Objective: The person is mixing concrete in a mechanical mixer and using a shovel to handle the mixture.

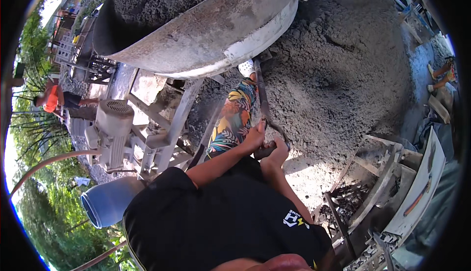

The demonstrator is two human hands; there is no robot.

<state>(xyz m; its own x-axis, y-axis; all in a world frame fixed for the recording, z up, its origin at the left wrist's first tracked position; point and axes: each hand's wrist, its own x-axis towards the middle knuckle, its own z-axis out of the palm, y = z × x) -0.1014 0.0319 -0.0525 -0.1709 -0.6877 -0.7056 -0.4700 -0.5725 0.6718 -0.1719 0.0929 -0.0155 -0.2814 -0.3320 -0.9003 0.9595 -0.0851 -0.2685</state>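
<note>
watching remotely, i see left hand [253,139] and right hand [277,155] fingers clamped on the shovel [263,94], which could knock the metal drum [206,35] if raised too steeply.

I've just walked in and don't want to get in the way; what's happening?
The person's left hand and right hand grip a long-handled tool; its far end is hard to make out near the big metal tub. Grey mix lies in the tub, and a large grey heap sits to its right.
</note>
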